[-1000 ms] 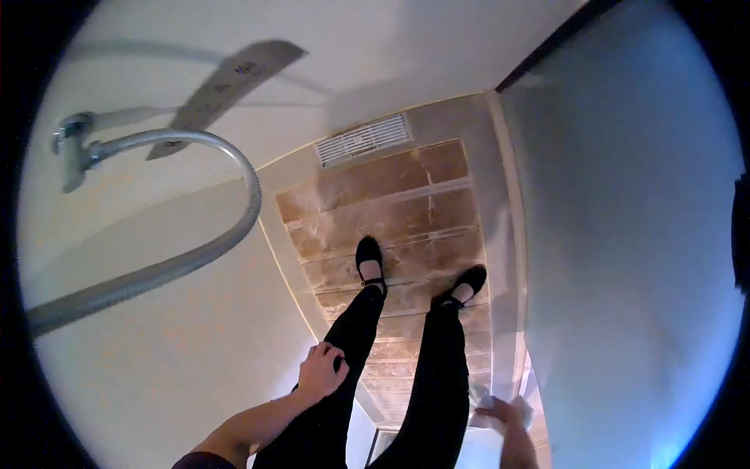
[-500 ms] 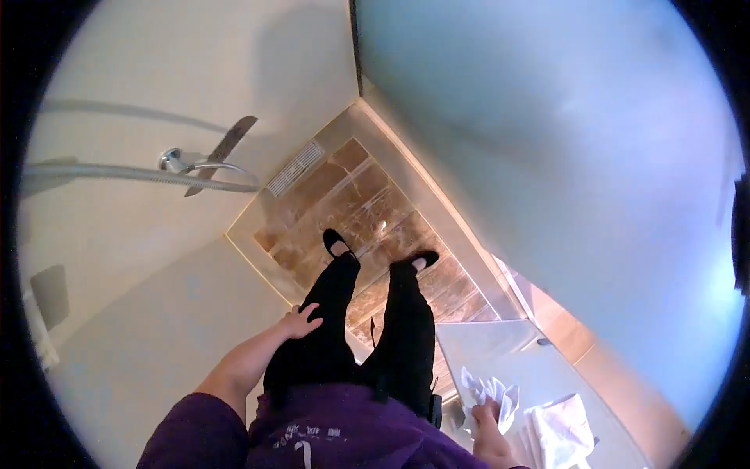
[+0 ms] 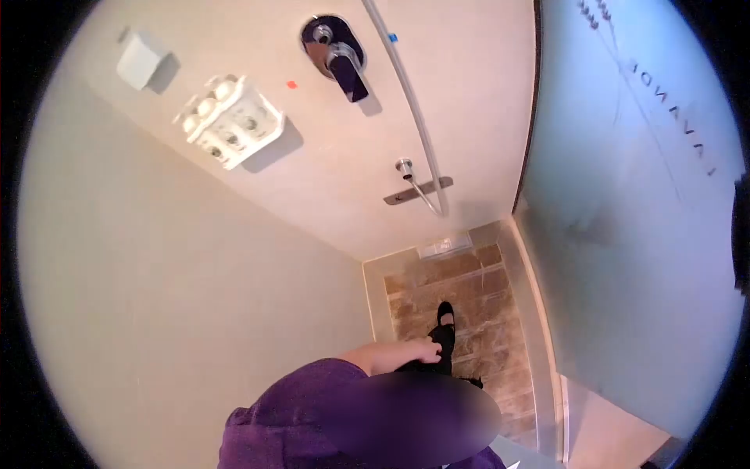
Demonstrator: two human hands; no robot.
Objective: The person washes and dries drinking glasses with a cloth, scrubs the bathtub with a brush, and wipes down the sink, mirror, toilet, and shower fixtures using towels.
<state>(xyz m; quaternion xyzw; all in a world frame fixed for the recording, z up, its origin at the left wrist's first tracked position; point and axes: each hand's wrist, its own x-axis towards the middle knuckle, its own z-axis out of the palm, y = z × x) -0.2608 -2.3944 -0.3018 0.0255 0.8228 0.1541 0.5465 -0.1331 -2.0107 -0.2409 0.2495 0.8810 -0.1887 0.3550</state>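
My left hand hangs in front of my black trousers, near the thigh. Its fingers are loosely bent and a little apart, and nothing shows in them. My right hand is outside the view, down behind my purple shirt. At the bottom edge only a small white tip shows, perhaps of a cloth. One black shoe stands on the brown tiled floor.
On the wall ahead are a white rack of bottles, a shower mixer, a hose and a metal footrest bar. A small white box is at upper left. Frosted glass closes off the right. A drain grate lies by the wall.
My view has swung left and up, so the bottle rack and mixer now show. My right hand, the white cloth it gripped and the folded towel have left the view.
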